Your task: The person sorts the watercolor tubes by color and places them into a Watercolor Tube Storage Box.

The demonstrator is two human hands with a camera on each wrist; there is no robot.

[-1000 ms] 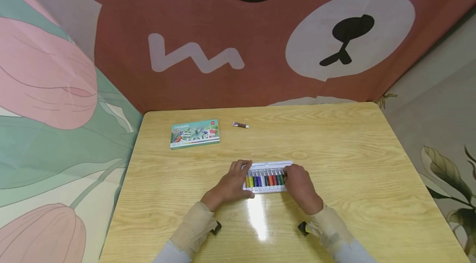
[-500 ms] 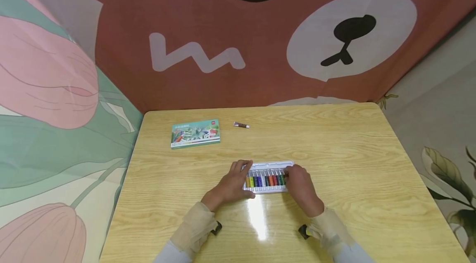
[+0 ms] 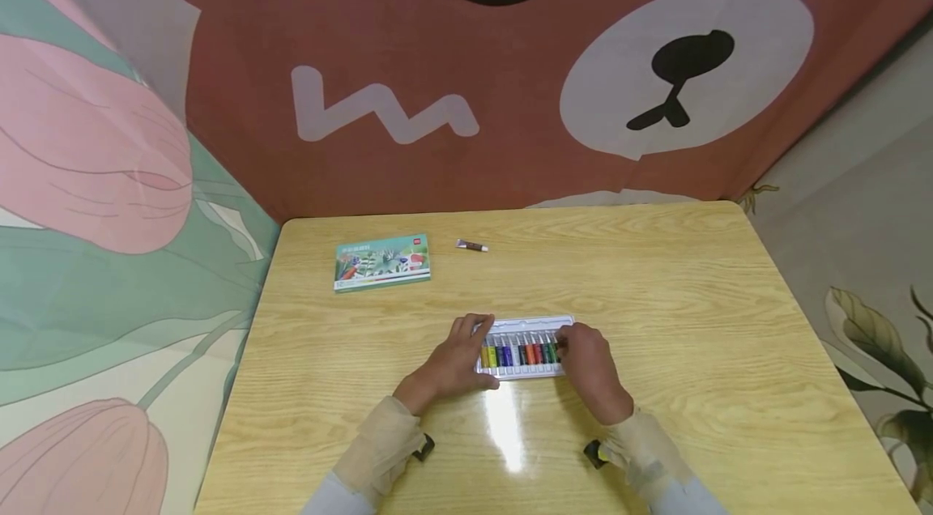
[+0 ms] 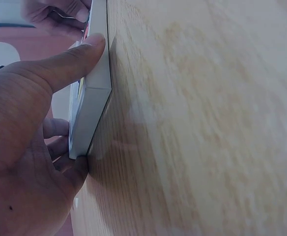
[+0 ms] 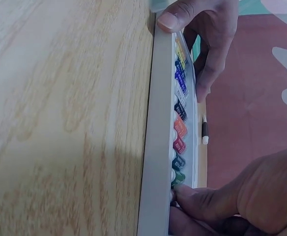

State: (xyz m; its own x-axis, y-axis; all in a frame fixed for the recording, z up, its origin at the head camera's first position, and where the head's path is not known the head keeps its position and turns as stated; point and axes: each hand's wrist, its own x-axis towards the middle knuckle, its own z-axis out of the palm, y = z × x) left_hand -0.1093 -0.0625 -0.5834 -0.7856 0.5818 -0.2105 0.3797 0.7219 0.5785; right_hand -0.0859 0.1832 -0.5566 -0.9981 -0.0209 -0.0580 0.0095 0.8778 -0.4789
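A white plastic tray [image 3: 530, 324] holding a row of paint tubes [image 3: 521, 353] in several colours lies on the wooden table. My left hand [image 3: 452, 357] grips the tray's left end, thumb [image 4: 87, 54] on the near wall and the other fingers around the end and far side. At the opposite end, my right hand [image 3: 592, 365] pinches a paint tube [image 5: 172, 195] beside the green one [image 5: 178, 177]. Most of that tube is hidden by the thumb and fingers, so its colour cannot be made out.
A teal illustrated paint box [image 3: 382, 262] lies at the back left of the table [image 3: 656, 280]. To its right is one loose dark brown paint tube [image 3: 472, 245] with a white cap. Printed cloth walls stand behind and on both sides.
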